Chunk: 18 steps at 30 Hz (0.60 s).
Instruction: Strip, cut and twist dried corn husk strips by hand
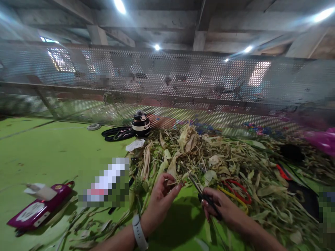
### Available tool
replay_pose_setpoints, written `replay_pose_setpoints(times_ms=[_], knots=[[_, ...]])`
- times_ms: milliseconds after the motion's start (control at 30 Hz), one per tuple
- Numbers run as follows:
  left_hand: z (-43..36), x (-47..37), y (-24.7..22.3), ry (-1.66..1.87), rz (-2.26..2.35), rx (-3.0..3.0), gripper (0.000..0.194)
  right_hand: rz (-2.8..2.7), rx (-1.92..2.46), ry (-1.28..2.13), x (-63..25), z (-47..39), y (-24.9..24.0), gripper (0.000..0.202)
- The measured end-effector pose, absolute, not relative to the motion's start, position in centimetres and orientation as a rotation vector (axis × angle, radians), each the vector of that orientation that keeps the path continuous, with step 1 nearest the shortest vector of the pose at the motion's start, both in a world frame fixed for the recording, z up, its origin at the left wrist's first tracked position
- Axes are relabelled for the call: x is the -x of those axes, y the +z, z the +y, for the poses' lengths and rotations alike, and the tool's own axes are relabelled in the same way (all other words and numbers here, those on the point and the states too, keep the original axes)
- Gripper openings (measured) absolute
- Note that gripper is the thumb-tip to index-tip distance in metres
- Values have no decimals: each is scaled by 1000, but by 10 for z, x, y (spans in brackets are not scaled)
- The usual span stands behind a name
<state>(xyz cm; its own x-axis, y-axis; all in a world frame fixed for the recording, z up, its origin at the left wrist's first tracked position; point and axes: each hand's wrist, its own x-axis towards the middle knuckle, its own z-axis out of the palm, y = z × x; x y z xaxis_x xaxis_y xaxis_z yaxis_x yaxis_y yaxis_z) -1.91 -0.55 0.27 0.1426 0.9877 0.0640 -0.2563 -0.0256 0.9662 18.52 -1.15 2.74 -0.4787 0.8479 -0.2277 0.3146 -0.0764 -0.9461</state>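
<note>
My left hand (161, 198), with a white band (139, 232) on the wrist, is closed in a pinch on a small piece of dried plant (181, 182). In my right hand (222, 204) are scissors with black handles (213, 206), the fingers wrapped round the grips. Their blades (193, 181) point up and left, toward the left fingertips; whether they touch the piece I cannot tell. Just beyond both hands spreads a heap of dried leaves and stalks (230, 157), with a large pale husk-like leaf (188, 139) on top. Red-handled (247, 195) and yellow-handled (242, 205) tools lie right of my right hand.
On the green table (52, 150) to the left lies a purple power strip (39, 211) with a white plug. A black lidded bottle (141, 124), a black patterned flat item (115, 133) and a roll of tape (93, 127) stand before a perforated metal partition (117, 76).
</note>
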Motion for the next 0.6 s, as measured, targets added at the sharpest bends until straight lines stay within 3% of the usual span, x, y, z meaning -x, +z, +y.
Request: replay_pose_setpoints(times_ms=[367, 600], knots=[[-4, 21, 9, 1264, 897, -1011, 26, -1614, 1295, 1470, -189, -7, 21, 42], [-1, 25, 9, 1269, 842, -974, 33, -1923, 1616, 1032, -203, 8, 17, 29]])
